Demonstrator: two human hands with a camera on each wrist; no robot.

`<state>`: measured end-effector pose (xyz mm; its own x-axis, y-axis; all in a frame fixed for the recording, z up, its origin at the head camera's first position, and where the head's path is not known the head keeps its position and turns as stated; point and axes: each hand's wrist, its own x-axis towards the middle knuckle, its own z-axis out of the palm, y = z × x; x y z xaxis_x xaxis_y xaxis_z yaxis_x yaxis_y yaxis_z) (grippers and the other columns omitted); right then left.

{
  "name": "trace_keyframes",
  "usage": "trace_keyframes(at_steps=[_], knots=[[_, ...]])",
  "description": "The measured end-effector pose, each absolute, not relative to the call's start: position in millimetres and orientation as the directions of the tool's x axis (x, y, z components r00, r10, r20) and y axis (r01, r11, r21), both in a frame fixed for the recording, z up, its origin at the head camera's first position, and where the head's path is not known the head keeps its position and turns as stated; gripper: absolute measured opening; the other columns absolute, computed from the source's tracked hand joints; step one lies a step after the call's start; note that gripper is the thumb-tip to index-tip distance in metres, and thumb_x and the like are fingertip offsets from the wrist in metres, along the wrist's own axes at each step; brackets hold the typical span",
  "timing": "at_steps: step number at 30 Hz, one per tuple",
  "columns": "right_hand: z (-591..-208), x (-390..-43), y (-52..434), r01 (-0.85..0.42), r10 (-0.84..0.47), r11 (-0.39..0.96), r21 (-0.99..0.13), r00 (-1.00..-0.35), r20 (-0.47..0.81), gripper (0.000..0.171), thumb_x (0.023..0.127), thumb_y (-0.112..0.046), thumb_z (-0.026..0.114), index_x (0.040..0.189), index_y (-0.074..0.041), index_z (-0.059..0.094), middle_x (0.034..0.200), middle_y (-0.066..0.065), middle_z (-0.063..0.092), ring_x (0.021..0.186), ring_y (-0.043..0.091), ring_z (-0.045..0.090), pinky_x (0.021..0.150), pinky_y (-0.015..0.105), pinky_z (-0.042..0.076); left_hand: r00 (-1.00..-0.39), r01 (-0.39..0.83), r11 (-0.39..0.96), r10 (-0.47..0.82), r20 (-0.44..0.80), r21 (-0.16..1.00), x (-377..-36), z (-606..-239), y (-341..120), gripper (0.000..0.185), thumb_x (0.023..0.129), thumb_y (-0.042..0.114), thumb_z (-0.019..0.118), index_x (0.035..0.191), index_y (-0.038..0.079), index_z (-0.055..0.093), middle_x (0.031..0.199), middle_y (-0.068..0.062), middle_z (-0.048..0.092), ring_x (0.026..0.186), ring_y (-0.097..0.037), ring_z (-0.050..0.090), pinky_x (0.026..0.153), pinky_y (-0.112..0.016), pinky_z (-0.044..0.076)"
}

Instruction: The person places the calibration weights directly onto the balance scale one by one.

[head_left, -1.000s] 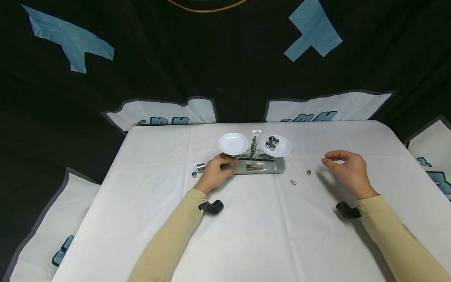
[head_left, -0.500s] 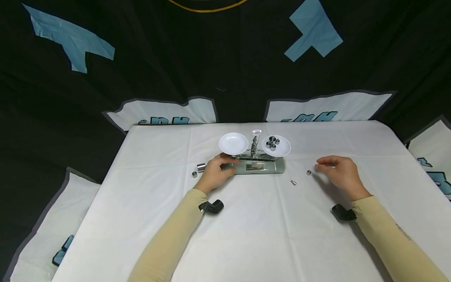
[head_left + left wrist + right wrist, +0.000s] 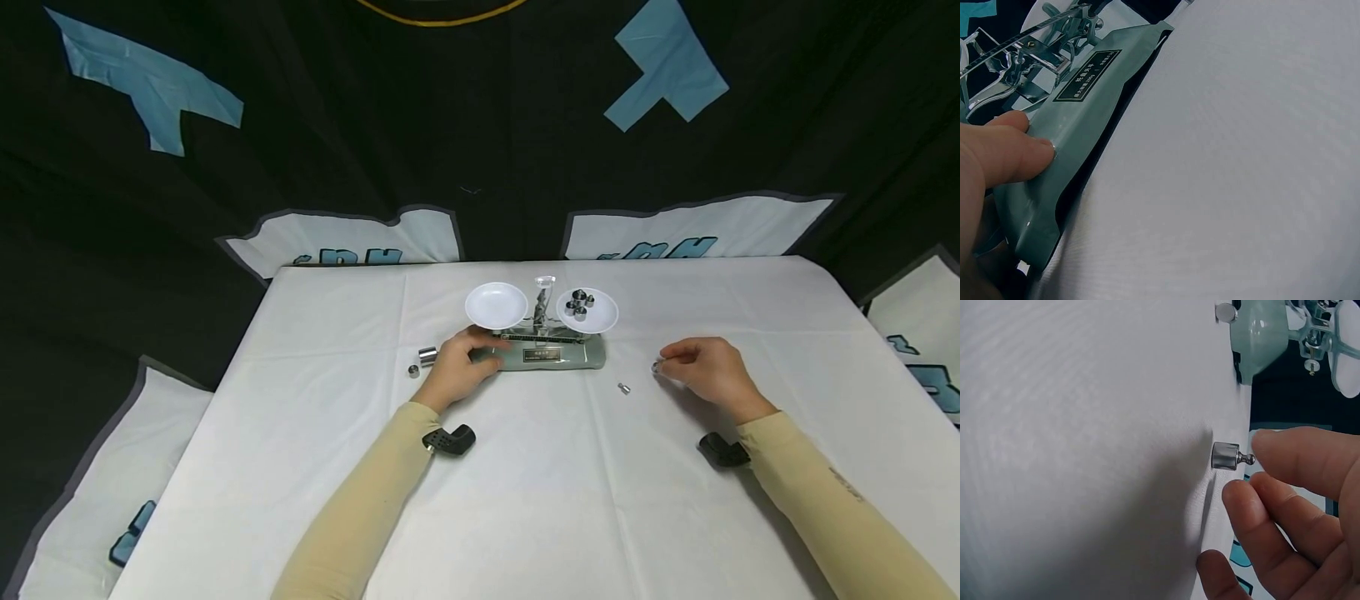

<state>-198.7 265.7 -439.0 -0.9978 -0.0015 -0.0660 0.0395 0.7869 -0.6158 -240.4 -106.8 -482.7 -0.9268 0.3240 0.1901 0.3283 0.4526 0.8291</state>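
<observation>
From the head view the small weight (image 3: 657,367) at the right hand (image 3: 708,375) is half covered by the fingertips, so contact cannot be told; the left hand (image 3: 456,367) hides the scale base's (image 3: 551,357) left end; the nameplate's (image 3: 1087,75) lettering is too blurred to read; both scale pans (image 3: 1347,347) are cut off by the right wrist view's edge.

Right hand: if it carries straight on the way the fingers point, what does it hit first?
Most likely the small silver knobbed weight on the white tablecloth. The right hand has its fingers right at the knob; whether they touch is unclear.
</observation>
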Motion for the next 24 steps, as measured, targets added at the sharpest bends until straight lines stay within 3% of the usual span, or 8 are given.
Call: trace_keyframes(at_steps=[8,11,16,24], knots=[[-440.0,-201.1,258.7,0.04,-0.005,0.833,-0.551,-0.997,-0.08,0.027,0.086,-0.013,0.074,0.108,0.003,0.075,0.092,0.017,0.076,0.075,0.017,0.066,0.066,0.027,0.05,-0.926,0.333,0.458,0.323,0.195,0.824,-240.7,-482.4,-106.8,0.028,0.083,0.006,0.072,0.11,0.011,0.079,0.133,-0.01,0.067,0.131,-0.028,0.059,0.115,-0.045,0.045],[-440.2,-203.1,256.0,0.019,-0.013,0.853,-0.522,-0.998,-0.058,0.023,0.084,-0.01,0.074,0.104,0.001,0.076,0.087,0.014,0.076,0.078,0.023,0.067,0.079,0.04,0.048,-0.925,0.336,0.458,0.324,0.197,0.823,-240.7,-482.0,-107.0,0.027,0.083,0.006,0.072,0.11,0.01,0.079,0.133,-0.01,0.068,0.131,-0.028,0.059,0.114,-0.045,0.045],[-440.8,-205.4,254.3,-0.01,-0.03,0.864,-0.503,-0.999,-0.033,0.018,0.083,-0.006,0.074,0.099,0.001,0.077,0.082,0.013,0.076,0.084,0.032,0.067,0.101,0.064,0.033,-0.927,0.327,0.458,0.324,0.187,0.827,-240.8,-482.2,-106.9,0.027,0.084,0.006,0.072,0.11,0.011,0.079,0.134,-0.009,0.067,0.132,-0.027,0.058,0.115,-0.044,0.045],[-442.5,-206.3,253.6,-0.028,-0.04,0.868,-0.496,-0.999,-0.015,0.017,0.082,-0.004,0.074,0.098,0.001,0.077,0.081,0.014,0.076,0.086,0.036,0.067,0.105,0.071,0.026,-0.926,0.332,0.458,0.327,0.19,0.825,-241.3,-483.5,-106.5,0.028,0.084,0.006,0.072,0.111,0.011,0.079,0.134,-0.01,0.067,0.132,-0.028,0.058,0.115,-0.045,0.045]])
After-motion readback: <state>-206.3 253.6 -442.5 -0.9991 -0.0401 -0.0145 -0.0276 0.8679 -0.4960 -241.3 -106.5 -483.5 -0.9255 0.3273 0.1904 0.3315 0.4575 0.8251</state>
